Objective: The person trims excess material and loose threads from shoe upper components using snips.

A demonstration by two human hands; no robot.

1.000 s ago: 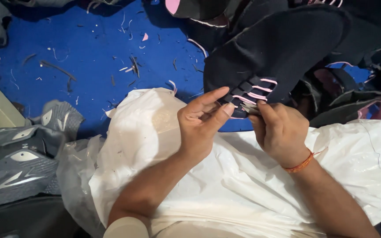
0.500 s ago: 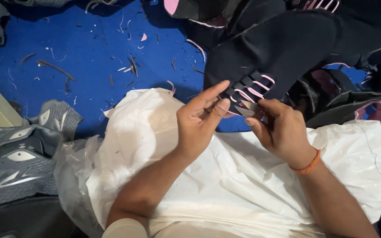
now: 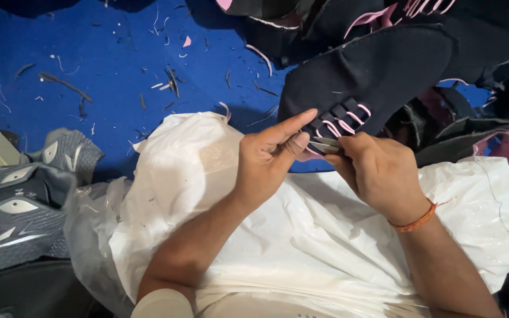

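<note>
Two bare hands, meeting at the centre over a white plastic sheet (image 3: 301, 247). Left hand (image 3: 269, 162) at 9 o'clock of the meeting point, index finger stretched out toward 2 o'clock, thumb pressed against the edge of a black shoe upper (image 3: 372, 70); remaining fingers curled under, out of sight. Right hand (image 3: 378, 174) at 3 o'clock of it, fingers closed together around small metal snips (image 3: 324, 144), only two thin blades showing, handle buried in the palm. Blade tips just beside the laced end of the upper, touching or not impossible to tell.

One upper in hand, lying from centre toward 1 o'clock, pink laces (image 3: 343, 121) crossing four or so black loops; exact count blurred. More black-and-pink pieces (image 3: 472, 135) heaped at 2 to 3 o'clock, overlapping, too tangled to count, cut off by the top and right edges. Three or so grey shoe uppers (image 3: 25, 206) stacked at 8 o'clock, partly cut off by the left edge. One orange thread band (image 3: 416, 222) on the right wrist. Many thread scraps (image 3: 166, 82) scattered over the blue surface (image 3: 89, 47) at 11 o'clock, uncountable.
</note>
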